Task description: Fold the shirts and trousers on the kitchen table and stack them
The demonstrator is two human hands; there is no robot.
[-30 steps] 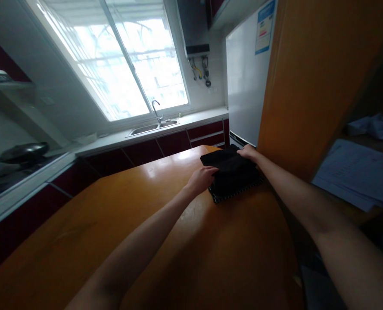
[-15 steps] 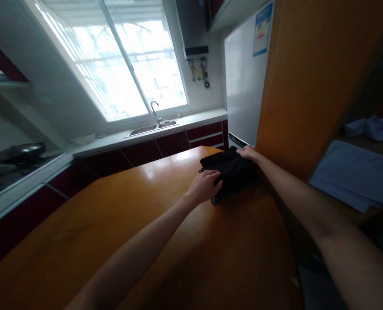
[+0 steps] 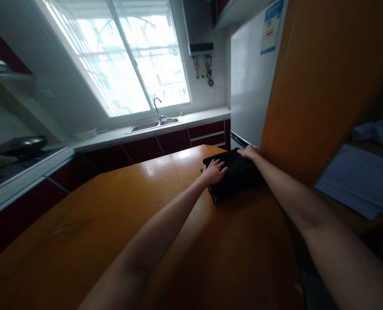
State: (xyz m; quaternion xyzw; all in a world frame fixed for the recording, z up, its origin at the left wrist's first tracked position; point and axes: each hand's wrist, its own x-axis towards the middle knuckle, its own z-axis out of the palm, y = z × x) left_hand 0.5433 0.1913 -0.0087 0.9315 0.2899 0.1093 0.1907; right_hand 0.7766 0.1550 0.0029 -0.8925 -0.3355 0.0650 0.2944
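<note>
A folded black cloth point(image 3: 238, 174) lies on top of a stack of dark folded fabric with a light-stitched edge point(image 3: 239, 194), near the far right corner of an orange wooden table point(image 3: 146, 215). My left hand point(image 3: 214, 172) rests flat on the cloth's left side, fingers spread. My right hand point(image 3: 248, 152) lies on the cloth's far right corner, next to the orange cabinet side; its fingers look flat against the fabric.
An orange cabinet panel point(image 3: 317, 82) rises right of the cloth, with a white refrigerator point(image 3: 249, 82) behind it. A counter with sink and tap point(image 3: 157, 120) runs under the window. A wok point(image 3: 21, 146) sits at left. Papers point(image 3: 356, 176) lie at right.
My left hand slid from the cloth's left edge onto its top and opened flat. The cloth now lies flatter on the stack. My right hand has stayed at the far corner.
</note>
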